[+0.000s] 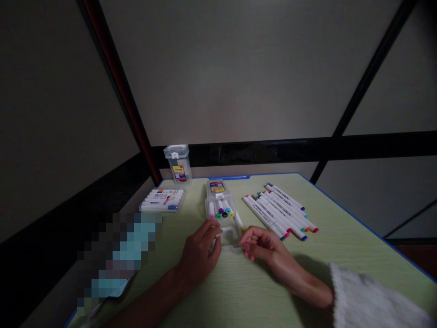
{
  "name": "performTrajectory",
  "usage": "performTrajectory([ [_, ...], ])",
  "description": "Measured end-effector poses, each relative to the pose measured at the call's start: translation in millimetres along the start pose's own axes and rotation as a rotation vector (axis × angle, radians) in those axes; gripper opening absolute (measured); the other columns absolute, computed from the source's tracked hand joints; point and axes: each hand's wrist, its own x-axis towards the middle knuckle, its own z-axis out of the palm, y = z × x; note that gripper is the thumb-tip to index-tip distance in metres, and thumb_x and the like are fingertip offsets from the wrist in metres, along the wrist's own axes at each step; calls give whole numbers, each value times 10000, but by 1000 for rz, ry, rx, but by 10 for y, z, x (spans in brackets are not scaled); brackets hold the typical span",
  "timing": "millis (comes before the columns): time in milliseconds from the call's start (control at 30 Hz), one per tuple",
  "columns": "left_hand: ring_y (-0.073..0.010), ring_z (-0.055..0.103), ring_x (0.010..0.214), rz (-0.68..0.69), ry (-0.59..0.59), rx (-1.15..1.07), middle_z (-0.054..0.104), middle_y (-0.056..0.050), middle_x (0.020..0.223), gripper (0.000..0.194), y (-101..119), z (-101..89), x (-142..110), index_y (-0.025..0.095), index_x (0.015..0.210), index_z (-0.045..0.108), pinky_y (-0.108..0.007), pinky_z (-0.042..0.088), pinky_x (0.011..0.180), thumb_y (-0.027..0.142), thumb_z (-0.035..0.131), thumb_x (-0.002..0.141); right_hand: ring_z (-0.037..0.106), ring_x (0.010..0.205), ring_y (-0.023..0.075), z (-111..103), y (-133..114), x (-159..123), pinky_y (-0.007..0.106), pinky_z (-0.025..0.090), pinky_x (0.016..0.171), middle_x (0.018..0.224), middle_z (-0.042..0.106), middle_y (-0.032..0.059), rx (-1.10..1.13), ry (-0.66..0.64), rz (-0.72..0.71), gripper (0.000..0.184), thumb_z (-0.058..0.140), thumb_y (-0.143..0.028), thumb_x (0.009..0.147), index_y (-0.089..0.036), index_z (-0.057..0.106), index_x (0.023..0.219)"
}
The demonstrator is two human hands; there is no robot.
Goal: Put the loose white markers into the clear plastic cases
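A clear plastic marker case [205, 207] lies on the table with its lid [229, 237] flipped open toward me. Inside are several white markers, their coloured round ends facing me. My left hand [204, 246] rests at the lid's left edge, with thumb and fingers apart. Along the right side of the case lies a white marker [238, 221] with a yellowish end. My right hand [262, 248] is beside the lid's right edge, fingers curled together close to that marker's end; what is between them, if anything, is hidden.
Several loose white markers [278, 209] lie fanned out at the right. A closed clear case [179, 166] stands at the back left, with a flat marker pack [163, 200] before it. A pixelated area covers something at the near left. Walls border the table [307, 282].
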Motion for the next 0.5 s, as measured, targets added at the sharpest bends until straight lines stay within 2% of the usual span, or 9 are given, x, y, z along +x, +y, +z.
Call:
performTrajectory([
  [233, -155, 594, 748, 28, -28, -26, 584, -60, 828, 161, -2, 8, 2, 160, 830, 544, -231, 492, 638, 64, 419, 796, 388, 514, 104, 11, 34, -12, 239, 302, 499, 561, 443, -49, -232, -41, -76, 145, 567, -296, 731, -176, 524, 664],
  [500, -138, 573, 699, 25, -33, -40, 571, -53, 810, 163, -3, 9, -16, 158, 815, 545, -202, 463, 579, 63, 413, 800, 454, 571, 140, 41, -18, -86, 252, 352, 522, 626, 511, 2, -661, -53, -201, 157, 426, -206, 817, -181, 506, 684],
])
